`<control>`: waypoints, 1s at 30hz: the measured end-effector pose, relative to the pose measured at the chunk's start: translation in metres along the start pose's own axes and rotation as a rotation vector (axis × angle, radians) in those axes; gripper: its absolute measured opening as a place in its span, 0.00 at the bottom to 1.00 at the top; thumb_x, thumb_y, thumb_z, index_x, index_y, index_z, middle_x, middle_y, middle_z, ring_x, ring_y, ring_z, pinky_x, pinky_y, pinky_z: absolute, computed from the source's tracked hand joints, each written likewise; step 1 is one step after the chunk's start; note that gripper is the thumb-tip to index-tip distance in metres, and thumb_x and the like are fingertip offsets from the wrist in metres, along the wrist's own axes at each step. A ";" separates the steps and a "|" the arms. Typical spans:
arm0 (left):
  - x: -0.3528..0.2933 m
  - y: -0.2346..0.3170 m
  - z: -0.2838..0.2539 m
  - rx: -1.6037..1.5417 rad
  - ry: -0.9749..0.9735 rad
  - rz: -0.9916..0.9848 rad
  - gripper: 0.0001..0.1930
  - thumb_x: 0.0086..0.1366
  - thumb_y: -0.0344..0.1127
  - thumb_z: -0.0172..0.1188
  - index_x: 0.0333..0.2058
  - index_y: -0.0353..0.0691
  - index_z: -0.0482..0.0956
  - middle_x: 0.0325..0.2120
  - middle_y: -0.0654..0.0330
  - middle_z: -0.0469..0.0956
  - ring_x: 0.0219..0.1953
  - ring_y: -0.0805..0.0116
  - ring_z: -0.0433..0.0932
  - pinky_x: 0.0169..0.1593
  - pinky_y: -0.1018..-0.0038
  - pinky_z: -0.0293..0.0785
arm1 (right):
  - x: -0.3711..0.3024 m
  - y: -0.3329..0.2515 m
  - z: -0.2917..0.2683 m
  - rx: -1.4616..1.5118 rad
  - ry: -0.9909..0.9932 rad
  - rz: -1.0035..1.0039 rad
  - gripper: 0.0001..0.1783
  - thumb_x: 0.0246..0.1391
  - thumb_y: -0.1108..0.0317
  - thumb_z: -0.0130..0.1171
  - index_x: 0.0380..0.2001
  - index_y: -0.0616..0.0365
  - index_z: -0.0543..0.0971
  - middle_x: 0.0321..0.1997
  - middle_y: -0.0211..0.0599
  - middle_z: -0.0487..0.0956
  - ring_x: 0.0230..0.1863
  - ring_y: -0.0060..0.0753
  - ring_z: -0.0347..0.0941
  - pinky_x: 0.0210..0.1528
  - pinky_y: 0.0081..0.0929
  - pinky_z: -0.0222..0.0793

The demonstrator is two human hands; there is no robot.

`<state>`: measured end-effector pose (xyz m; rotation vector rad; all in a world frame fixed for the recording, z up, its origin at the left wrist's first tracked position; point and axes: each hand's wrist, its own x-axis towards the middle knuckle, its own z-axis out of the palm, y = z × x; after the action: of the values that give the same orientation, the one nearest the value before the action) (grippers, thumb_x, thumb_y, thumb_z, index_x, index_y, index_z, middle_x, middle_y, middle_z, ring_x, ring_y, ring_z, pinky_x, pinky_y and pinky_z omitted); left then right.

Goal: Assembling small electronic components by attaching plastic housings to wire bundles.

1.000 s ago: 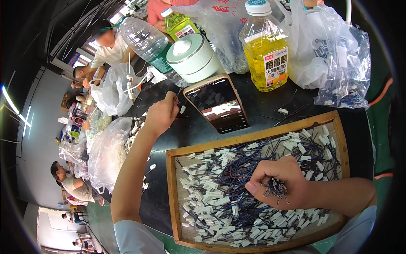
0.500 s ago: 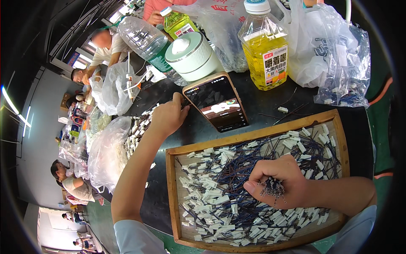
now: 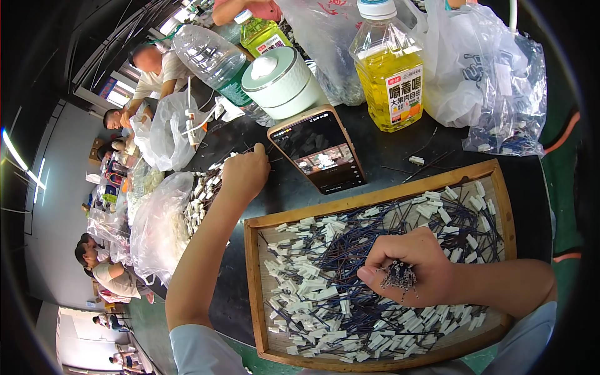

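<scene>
Wires (image 3: 400,275) with white plugs sit bunched in the closed right hand (image 3: 409,269) over the wooden tray (image 3: 253,287) at the counter's near edge, while the left hand (image 3: 245,175), fingers curled shut, pinches loose pieces beside the phone (image 3: 319,150), seemingly mid-gathering.

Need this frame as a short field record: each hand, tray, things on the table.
left hand: closed, stretched past the phone toward loose white connectors on the dark table
right hand: over the tray, grip shut on a bundle of thin wires
tray: wooden, filled with blue wires with white connectors
behind: yellow bottle, pale green lidded pot, clear bags
</scene>
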<state>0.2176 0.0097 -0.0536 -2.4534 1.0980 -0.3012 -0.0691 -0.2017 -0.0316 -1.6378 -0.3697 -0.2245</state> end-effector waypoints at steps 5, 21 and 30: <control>-0.004 0.000 -0.005 -0.034 0.032 0.003 0.12 0.64 0.41 0.50 0.30 0.38 0.66 0.16 0.54 0.76 0.21 0.53 0.78 0.23 0.63 0.73 | 0.001 0.001 -0.001 -0.009 -0.025 0.016 0.06 0.47 0.76 0.61 0.22 0.62 0.74 0.19 0.33 0.75 0.18 0.22 0.71 0.20 0.17 0.63; -0.003 -0.040 -0.017 -0.976 0.159 -0.235 0.15 0.70 0.42 0.41 0.29 0.39 0.69 0.16 0.58 0.74 0.20 0.65 0.77 0.26 0.71 0.69 | 0.000 0.003 0.004 -0.003 0.028 -0.022 0.08 0.51 0.69 0.62 0.23 0.57 0.73 0.17 0.33 0.73 0.15 0.28 0.68 0.18 0.22 0.61; -0.010 -0.031 -0.027 -1.427 0.124 -0.492 0.14 0.70 0.45 0.42 0.30 0.41 0.67 0.17 0.68 0.65 0.14 0.80 0.65 0.17 0.83 0.60 | 0.001 0.005 0.004 -0.007 0.041 -0.017 0.09 0.50 0.69 0.63 0.23 0.56 0.72 0.17 0.33 0.73 0.15 0.29 0.67 0.18 0.22 0.61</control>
<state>0.2213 0.0271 -0.0156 -4.0074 0.7998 0.3665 -0.0665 -0.1982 -0.0363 -1.6348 -0.3520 -0.2725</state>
